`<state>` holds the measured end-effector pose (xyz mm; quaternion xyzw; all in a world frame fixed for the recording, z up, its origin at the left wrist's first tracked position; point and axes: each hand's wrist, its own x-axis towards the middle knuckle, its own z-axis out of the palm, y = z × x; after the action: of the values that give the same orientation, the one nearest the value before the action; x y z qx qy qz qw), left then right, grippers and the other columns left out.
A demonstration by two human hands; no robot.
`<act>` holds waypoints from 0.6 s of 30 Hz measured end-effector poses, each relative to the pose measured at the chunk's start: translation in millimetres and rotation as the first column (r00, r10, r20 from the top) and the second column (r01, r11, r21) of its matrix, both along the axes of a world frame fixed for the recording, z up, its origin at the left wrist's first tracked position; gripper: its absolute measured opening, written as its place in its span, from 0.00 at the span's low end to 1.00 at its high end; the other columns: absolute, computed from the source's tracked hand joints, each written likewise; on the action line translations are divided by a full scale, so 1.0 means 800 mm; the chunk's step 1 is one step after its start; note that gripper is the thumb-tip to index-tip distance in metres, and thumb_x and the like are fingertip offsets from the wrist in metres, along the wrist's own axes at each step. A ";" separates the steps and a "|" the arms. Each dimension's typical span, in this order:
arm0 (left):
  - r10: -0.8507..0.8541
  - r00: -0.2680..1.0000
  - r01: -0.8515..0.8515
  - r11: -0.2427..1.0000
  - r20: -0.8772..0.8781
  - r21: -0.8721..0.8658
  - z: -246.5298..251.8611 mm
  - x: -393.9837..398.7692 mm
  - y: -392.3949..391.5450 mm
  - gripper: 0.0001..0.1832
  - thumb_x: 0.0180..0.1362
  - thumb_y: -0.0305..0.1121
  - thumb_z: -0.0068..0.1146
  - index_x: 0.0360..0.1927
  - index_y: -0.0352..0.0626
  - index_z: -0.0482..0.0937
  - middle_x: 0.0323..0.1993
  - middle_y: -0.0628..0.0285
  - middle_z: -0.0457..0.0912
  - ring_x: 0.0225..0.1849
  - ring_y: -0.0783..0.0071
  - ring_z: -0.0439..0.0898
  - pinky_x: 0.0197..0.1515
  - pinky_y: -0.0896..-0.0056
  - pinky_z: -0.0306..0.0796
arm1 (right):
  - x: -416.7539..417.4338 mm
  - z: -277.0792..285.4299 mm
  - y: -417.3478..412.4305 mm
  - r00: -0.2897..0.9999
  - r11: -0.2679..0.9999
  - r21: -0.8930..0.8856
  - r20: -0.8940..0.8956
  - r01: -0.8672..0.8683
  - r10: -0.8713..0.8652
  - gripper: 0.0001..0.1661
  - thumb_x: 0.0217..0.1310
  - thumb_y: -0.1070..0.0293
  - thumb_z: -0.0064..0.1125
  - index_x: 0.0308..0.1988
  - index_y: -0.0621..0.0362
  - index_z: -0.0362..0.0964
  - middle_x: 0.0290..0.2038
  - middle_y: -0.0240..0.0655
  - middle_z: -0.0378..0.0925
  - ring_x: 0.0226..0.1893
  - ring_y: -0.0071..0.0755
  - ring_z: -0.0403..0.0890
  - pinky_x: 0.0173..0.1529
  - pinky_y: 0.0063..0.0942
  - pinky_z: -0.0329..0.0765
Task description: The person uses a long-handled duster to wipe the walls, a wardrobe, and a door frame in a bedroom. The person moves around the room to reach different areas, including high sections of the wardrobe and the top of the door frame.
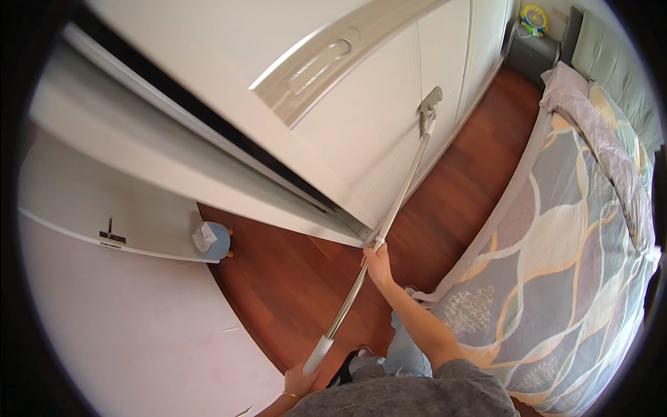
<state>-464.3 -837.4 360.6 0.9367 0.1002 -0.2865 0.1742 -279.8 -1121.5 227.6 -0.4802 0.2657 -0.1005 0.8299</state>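
A long telescopic mop pole (397, 200) runs slantwise across the view from lower left to upper right. Near its white end grip, my left hand (301, 379) is closed around the pole's lower end. Higher up, my right hand (379, 263) grips the metal shaft at about its middle. The flat grey mop head (431, 103) is tilted up against the white wardrobe door panel (385, 104). Whether its whole pad touches the panel cannot be told.
A bed with a patterned quilt (552, 234) stands on the right, a dark nightstand (531, 52) beyond it. Reddish wooden floor (469, 156) runs between bed and wardrobe. At left are an open door with a black handle (112, 237) and a blue stool-like object (221, 241).
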 end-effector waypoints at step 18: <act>0.215 0.972 -0.161 0.906 0.099 -0.391 -0.039 -0.264 0.362 0.21 0.42 0.46 0.60 0.28 0.35 0.78 0.21 0.50 0.79 0.28 0.55 0.80 0.31 0.59 0.72 | -0.255 0.216 0.363 0.938 0.853 -0.472 0.134 -0.222 0.318 0.17 0.54 0.66 0.49 0.40 0.62 0.53 0.26 0.39 0.70 0.27 0.36 0.76 0.33 0.33 0.73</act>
<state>-675.6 -548.0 329.2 0.8887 0.1203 -0.2163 0.3859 -484.1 -830.8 400.0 -0.6785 0.0767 -0.0906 0.7250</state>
